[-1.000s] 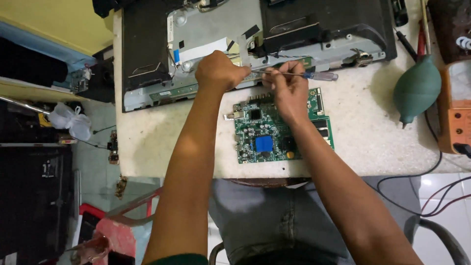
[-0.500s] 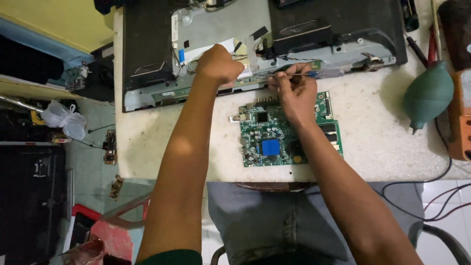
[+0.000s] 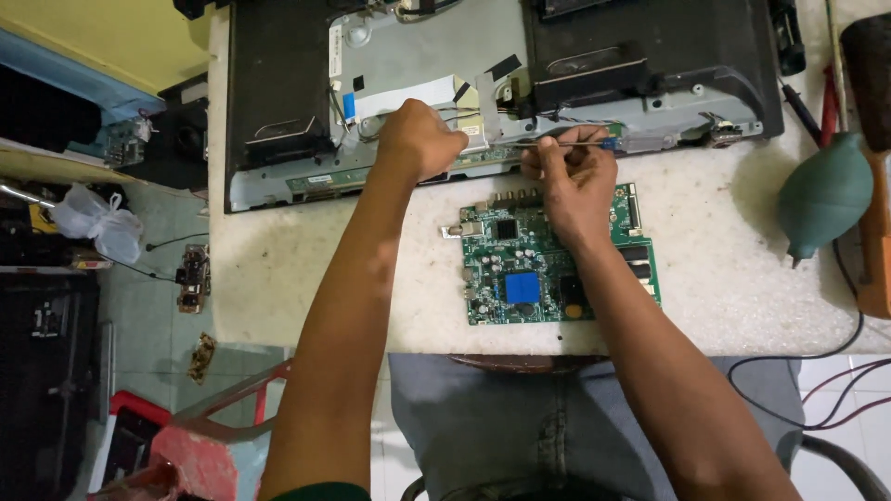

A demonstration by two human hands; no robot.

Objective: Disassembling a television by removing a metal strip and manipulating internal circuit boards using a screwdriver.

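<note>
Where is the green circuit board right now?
In the head view, the green circuit board lies flat on the pale table, near its front edge, below the right hand and just in front of the opened TV chassis.

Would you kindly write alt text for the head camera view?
Seen from above, the right hand holds a screwdriver at an opened monitor chassis; the left hand rests fisted beside it. A green circuit board lies on the white table.
</note>
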